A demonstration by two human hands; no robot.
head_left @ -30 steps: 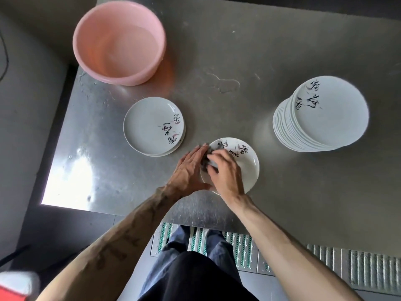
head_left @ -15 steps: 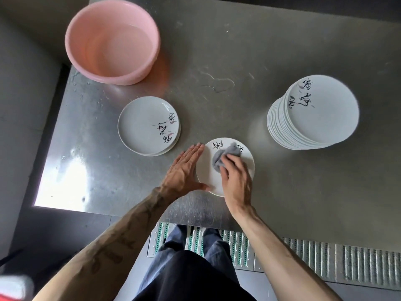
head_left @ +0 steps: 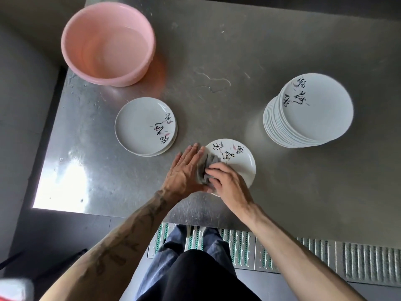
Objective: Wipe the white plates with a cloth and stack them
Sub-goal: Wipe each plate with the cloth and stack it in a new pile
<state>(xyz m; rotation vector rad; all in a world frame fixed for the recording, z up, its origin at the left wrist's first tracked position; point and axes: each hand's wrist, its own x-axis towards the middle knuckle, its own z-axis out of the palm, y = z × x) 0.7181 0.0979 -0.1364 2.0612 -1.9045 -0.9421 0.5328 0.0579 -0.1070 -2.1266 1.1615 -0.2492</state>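
Note:
A white plate [head_left: 238, 161] with black brush lettering lies flat near the table's front edge. My right hand [head_left: 227, 183] presses a crumpled grey cloth [head_left: 207, 168] onto the plate's left half. Flat against the plate's left rim rests my left hand [head_left: 186, 170], fingers straight and together. To the left sits a short stack of the same white plates [head_left: 143, 124]. At the right stands a tall stack of white plates [head_left: 310, 109], leaning a little.
A pink plastic basin [head_left: 108, 42] holding clear water stands at the back left of the steel table [head_left: 217, 61]. A small wet streak [head_left: 213, 80] lies behind the plates. The table's front edge runs just below my hands, with a ribbed floor grate [head_left: 358, 259] underneath.
My right hand has dragged the cloth from the plate's upper middle toward its left side, beside my left hand. The left hand has stayed on the plate's rim.

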